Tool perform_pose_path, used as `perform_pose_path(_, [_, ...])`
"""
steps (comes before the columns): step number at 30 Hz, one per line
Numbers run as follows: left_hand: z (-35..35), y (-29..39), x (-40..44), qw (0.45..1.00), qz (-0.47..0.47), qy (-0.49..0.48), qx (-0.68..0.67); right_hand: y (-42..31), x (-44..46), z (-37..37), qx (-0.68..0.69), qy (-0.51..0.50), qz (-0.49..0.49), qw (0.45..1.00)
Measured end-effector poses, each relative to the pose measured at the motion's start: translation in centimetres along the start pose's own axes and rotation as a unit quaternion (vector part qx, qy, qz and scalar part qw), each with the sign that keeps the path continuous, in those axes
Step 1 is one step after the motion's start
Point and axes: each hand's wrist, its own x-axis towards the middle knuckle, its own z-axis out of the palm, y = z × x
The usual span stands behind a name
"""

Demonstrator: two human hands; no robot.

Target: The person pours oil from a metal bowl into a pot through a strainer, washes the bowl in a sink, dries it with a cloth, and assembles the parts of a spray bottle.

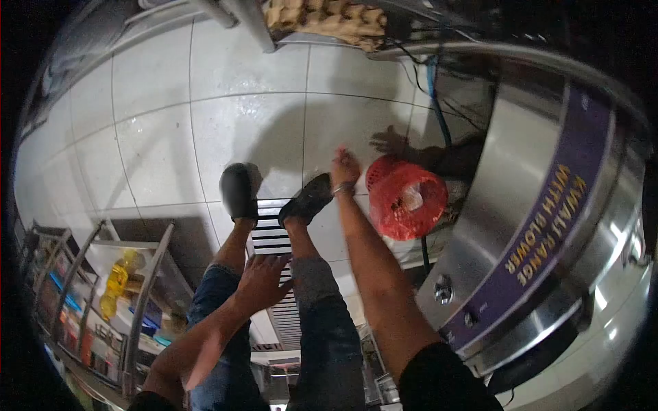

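Observation:
My right hand (345,168) reaches low over the tiled floor with its fingers curled in. A small reddish patch shows at the fingertips, but I cannot make out what it is. Just right of that hand is a red perforated basket (383,169), with a pale, clear-looking scrap (412,196) and other bits inside. My left hand (265,281) hangs between my knees, its fingers stretched out and holding nothing visible.
A steel range with a purple lettered band (548,219) curves along the right. Metal shelving (147,288) at left carries yellow bottles (114,284). A slatted floor drain (271,236) runs between my feet. Egg trays (329,20) and a hose (439,113) lie ahead.

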Motion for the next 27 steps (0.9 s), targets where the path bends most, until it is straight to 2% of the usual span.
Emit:
perform_pose_path(1, [0.3,-1.8,0.8,0.999,-0.013,0.025,0.020,-0.7,0.2,0.4,0.010,0.008,0.002,1.000])
perform_pose_path(2, [0.3,-3.6,1.5,0.997,-0.027,0.052,0.041,-0.9,-3.7,-0.3,-0.002,0.027,-0.006,1.000])
perform_pose_path(3, [1.1,-0.1,-1.9,0.998,-0.002,0.051,0.045,-1.9,-7.8,-1.5,-0.013,0.046,-0.013,0.999])
perform_pose_path(5, [-0.5,-0.1,-3.0,0.986,-0.079,-0.032,0.141,-3.4,-13.1,-0.9,0.036,0.071,-0.040,0.996])
perform_pose_path(7, [-1.3,0.9,-5.5,0.976,-0.049,0.010,0.213,-4.1,-18.1,-0.9,0.094,0.095,-0.097,0.986])
perform_pose_path(8, [-1.3,0.0,-6.3,0.973,-0.002,0.093,0.212,-4.2,-20.1,-1.1,0.109,0.107,-0.132,0.979])
perform_pose_path(9, [-1.5,-0.6,-7.5,0.962,0.049,0.172,0.209,-3.6,-21.8,-1.2,0.074,0.130,-0.215,0.965])
perform_pose_path(11, [-4.4,1.3,-11.3,0.974,-0.035,0.076,0.210,-3.9,-25.5,-4.4,0.069,0.156,-0.248,0.954])
perform_pose_path(12, [-5.4,0.4,-13.0,0.972,-0.041,0.053,0.226,-3.7,-26.9,-6.2,0.079,0.162,-0.225,0.958])
perform_pose_path(14, [-7.6,0.8,-17.0,0.972,-0.054,0.086,0.212,-3.1,-30.5,-12.2,0.055,0.086,-0.196,0.975])
perform_pose_path(15, [-8.3,-0.9,-19.4,0.976,0.001,0.132,0.172,-2.6,-33.0,-15.7,0.066,0.077,-0.193,0.976])
perform_pose_path(16, [-10.0,-0.3,-21.7,0.976,-0.042,0.109,0.184,-1.9,-35.5,-19.1,0.076,0.067,-0.189,0.977])
perform_pose_path(17, [-9.9,-3.6,-22.3,0.969,-0.104,0.110,0.195,-0.7,-38.1,-22.1,0.076,0.055,-0.183,0.979])
perform_pose_path(18, [-11.6,-2.0,-25.8,0.966,-0.090,0.143,0.196,0.6,-40.7,-25.0,0.076,0.043,-0.176,0.981])
perform_pose_path(19, [-11.5,-10.9,-25.4,0.975,-0.032,0.123,0.180,2.1,-43.1,-27.1,0.079,0.064,-0.154,0.983])
perform_pose_path(20, [-14.3,-4.0,-30.0,0.965,-0.008,0.164,0.207,4.2,-45.6,-28.8,0.108,0.076,-0.119,0.984])
perform_pose_path(21, [-13.7,-11.6,-29.5,0.951,0.070,0.220,0.207,7.5,-47.3,-29.1,0.079,0.077,-0.108,0.988])
perform_pose_path(22, [-16.1,-4.3,-34.2,0.973,-0.096,0.193,0.087,10.5,-49.7,-29.6,0.111,0.067,-0.089,0.988])
perform_pose_path(23, [-16.4,-11.5,-33.7,0.971,-0.034,0.191,0.141,10.2,-52.6,-32.9,0.062,-0.040,0.042,0.996])
perform_pose_path(24, [-17.6,-8.1,-36.4,0.972,-0.110,0.202,0.053,15.8,-53.0,-29.9,-0.030,-0.029,0.047,0.998])
perform_pose_path(25, [-18.3,-5.0,-39.1,0.959,-0.184,0.210,-0.036,13.6,-57.4,-33.5,-0.028,-0.006,0.100,0.995])
perform_pose_path(26, [-19.3,-6.1,-40.4,0.970,-0.117,0.212,0.031,17.5,-58.1,-32.0,-0.062,-0.049,0.099,0.992])
perform_pose_path(27, [-19.9,-8.7,-40.9,0.971,-0.046,0.214,0.097,17.6,-61.6,-33.9,-0.018,-0.045,0.087,0.995])
